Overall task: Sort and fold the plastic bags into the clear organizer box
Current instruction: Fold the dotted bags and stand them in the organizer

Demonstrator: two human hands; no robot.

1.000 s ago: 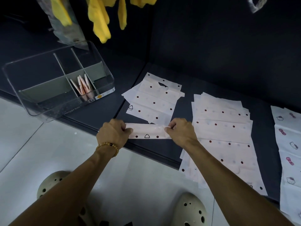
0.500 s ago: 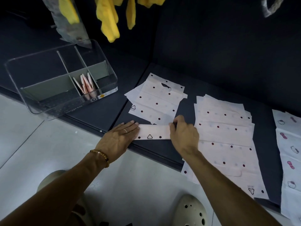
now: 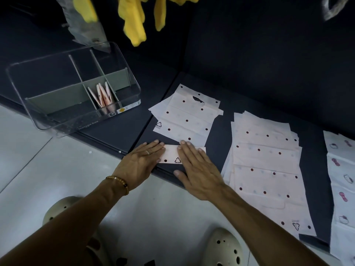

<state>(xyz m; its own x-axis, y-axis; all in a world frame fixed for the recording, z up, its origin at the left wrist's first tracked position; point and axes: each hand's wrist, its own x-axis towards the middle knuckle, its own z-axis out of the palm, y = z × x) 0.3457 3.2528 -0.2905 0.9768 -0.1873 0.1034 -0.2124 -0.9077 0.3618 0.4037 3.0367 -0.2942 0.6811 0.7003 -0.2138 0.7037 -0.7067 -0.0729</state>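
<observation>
Both your hands are flat on the folded strip bag in the middle of the frame, right at the near edge of the dark shelf. Your left hand has its fingers straight and spread, pressing down the strip's left end. It's not gripping anything. Your right hand is the same, palm down with straight fingers over the right end, so most of that half is hidden. All you can see of the strip is a short middle bit with one dark dot and a recycling triangle, plus a sliver poking out past your right fingertips.

The clear organizer box sits in the upper left, and a few folded pinkish bags stand in one of its middle compartments. Through the clear plastic it's hard to count them.

Just above the strip lies a small stack of dotted bags, and right of your right hand is a bigger dotted pile, its near left edge tucked under your forearm. At the far right the cartoon-print bags are cut off by the frame edge, and the prints are too blurry to make out.

The yellow gloves at the top are cropped and smeared.
</observation>
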